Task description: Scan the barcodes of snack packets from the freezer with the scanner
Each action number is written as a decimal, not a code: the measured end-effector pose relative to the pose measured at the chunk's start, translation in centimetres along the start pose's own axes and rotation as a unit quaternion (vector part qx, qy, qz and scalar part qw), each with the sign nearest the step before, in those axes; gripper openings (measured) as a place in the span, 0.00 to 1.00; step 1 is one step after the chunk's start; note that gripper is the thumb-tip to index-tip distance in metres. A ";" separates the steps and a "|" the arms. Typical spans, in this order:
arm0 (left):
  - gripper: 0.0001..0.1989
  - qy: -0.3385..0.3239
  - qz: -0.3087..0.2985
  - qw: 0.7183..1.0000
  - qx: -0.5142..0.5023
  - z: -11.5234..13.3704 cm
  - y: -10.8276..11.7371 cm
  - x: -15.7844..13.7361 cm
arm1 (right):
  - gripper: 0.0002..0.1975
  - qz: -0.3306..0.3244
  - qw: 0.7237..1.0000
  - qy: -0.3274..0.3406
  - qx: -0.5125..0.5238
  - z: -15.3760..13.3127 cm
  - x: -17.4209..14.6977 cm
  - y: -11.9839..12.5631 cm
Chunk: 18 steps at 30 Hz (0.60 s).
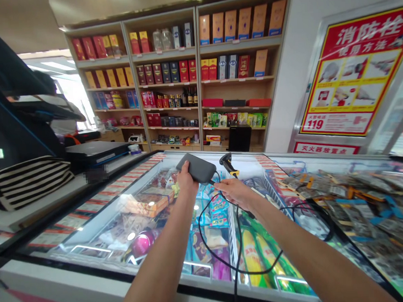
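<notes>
My left hand [186, 177] grips a flat, dark grey device [199, 169] with rounded corners, similar in shape to a power bank. Its thumb lies on top and the fingers go underneath, out of sight. At the device's near right corner, my right hand [236, 191] pinches the end of a black cable [199, 224]. Whether the plug sits fully in the device I cannot tell. The cable loops down over the freezer's glass top. Just beyond my right hand stands a black and yellow barcode scanner [228, 164].
Below my hands is a glass-topped chest freezer [103, 280] with packaged frozen goods. Many dark packets [358, 205] lie at the right. A striped pouch [29, 182] and a black laptop-like device [97, 150] are at the left. Shelves [163, 57] of boxes stand behind.
</notes>
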<state>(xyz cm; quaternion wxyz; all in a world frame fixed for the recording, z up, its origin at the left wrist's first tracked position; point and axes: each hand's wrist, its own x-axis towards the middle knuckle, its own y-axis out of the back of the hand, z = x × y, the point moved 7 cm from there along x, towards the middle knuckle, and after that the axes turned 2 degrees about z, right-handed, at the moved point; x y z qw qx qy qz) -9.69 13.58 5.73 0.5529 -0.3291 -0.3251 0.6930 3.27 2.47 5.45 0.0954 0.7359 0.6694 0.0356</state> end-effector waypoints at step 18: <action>0.07 0.189 -0.005 0.918 0.348 1.8 6.1 4.7 | 0.18 0.348 0.920 0.166 -0.076 -6.6 -14.8 21.7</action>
